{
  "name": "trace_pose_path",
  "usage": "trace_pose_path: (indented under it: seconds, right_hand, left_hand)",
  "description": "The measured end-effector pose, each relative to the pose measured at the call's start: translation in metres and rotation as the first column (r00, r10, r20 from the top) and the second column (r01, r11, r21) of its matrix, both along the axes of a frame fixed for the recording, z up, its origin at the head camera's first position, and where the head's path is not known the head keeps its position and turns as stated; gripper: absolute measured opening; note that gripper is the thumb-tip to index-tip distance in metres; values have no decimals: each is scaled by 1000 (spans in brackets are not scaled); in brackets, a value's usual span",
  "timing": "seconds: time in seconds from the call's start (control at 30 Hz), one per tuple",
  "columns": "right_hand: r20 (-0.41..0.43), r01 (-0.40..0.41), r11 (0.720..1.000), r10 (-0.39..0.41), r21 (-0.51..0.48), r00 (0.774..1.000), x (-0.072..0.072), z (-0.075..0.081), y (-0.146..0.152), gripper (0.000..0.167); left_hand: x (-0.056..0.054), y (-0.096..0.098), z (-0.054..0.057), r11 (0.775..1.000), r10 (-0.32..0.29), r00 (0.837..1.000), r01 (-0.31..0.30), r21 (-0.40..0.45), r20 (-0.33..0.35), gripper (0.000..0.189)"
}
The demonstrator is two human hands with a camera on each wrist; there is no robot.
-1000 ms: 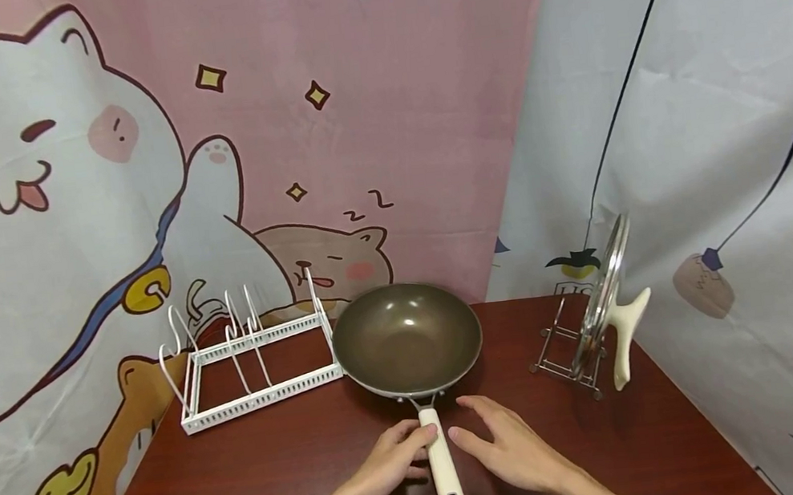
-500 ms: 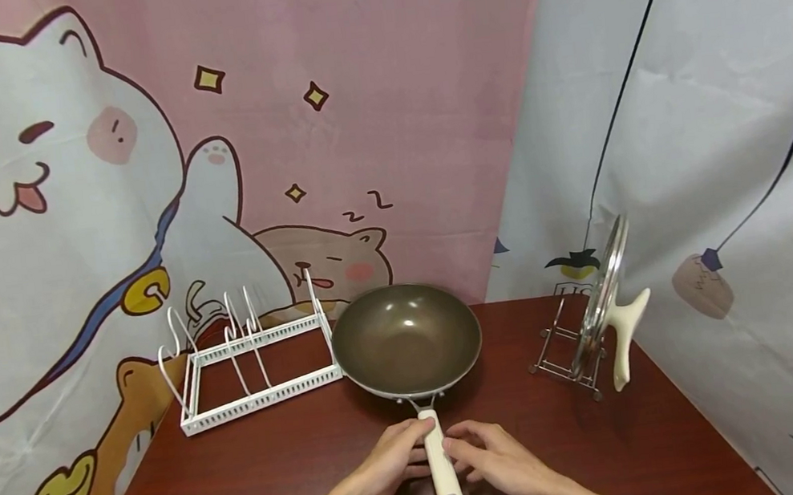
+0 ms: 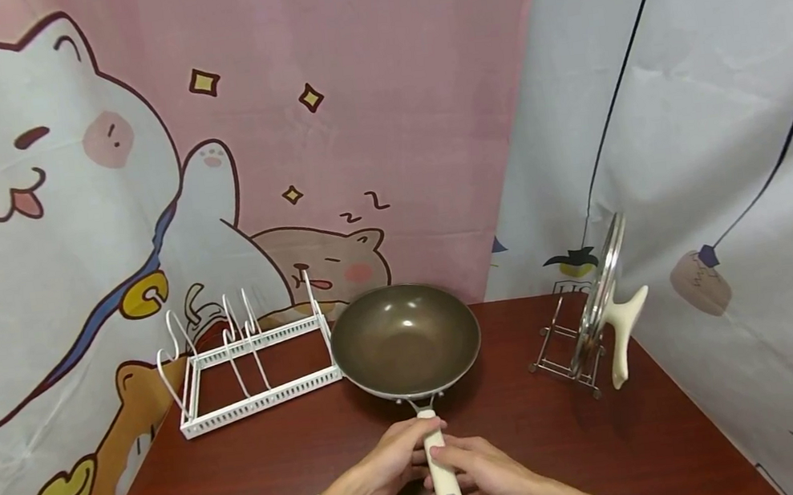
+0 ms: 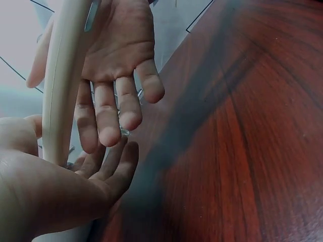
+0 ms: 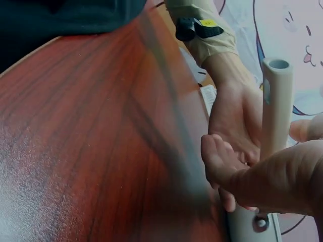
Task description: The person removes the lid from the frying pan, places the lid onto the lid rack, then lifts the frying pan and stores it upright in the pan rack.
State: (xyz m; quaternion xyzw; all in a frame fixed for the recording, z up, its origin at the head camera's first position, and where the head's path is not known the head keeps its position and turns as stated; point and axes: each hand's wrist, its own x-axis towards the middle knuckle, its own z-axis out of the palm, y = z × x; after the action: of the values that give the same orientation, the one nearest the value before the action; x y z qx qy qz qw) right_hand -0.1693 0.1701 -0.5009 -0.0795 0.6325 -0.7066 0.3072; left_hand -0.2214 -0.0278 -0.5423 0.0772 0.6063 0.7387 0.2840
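A brown-lined wok (image 3: 406,343) stands mid-table, its cream handle (image 3: 446,480) pointing toward me. My left hand (image 3: 390,462) holds the handle near the bowl, thumb over the top and fingers below. Closer to the handle's free end, my right hand (image 3: 488,468) lays its thumb across the top, with fingertips showing past the underside. In the left wrist view, the right hand's fingers (image 4: 108,111) extend fairly straight beside the handle. The right wrist view shows the handle (image 5: 276,111) rising between both hands.
A white rack (image 3: 267,394) with upright hoops stands left, right beside the wok's rim. On the right, a wire stand (image 3: 561,367) holds a glass lid (image 3: 601,298) on edge, its cream knob (image 3: 627,336) facing right. Printed curtains (image 3: 426,115) hang behind the brown table (image 3: 303,459).
My right hand has moved left and down from beside the handle, and its thumb now lies over it. The left thumb has slid farther across the handle. The wok has stayed in place.
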Motion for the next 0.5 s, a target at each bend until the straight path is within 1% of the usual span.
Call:
trace_pose_path:
  seconds: [0.23,0.4,0.5]
  right_hand:
    - [61,-23,999,25,-23,998,3,-5,-9,51]
    - [94,-42,996,49,-74,994,6,-7,-13,51]
    - [122,-51,993,64,-110,990,7,-7,-16,49]
  left_hand:
    - [-3,-1,-4,999,-21,999,20,42,28,39]
    - [-5,-2,-4,998,-34,999,32,56,35,25]
    - [-7,-3,-3,998,-32,999,30,56,33,22]
